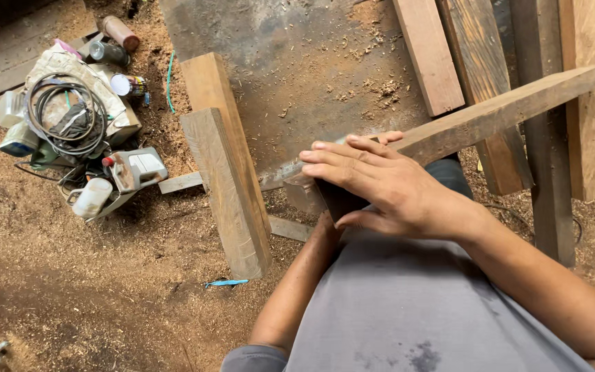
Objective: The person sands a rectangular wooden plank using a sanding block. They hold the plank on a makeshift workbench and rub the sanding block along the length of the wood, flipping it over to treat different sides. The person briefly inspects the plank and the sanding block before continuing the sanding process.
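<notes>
Head view | my right hand [387, 186] lies flat, fingers spread, on the near end of the long weathered wooden plank [497, 114] over my lap | left hand [326, 224] beneath it, grip probably hidden, cannot tell | risk: far end unsupported, plank could tip or slip, splinters.

There is one view only, from a camera on the person's head, looking almost straight down. It sits close above the right hand [380, 182], which fills the middle, with the person's grey shirt at the bottom edge. The sawdust floor [70, 275] lies farther below, a pile of tools [77, 131] at upper left.
</notes>
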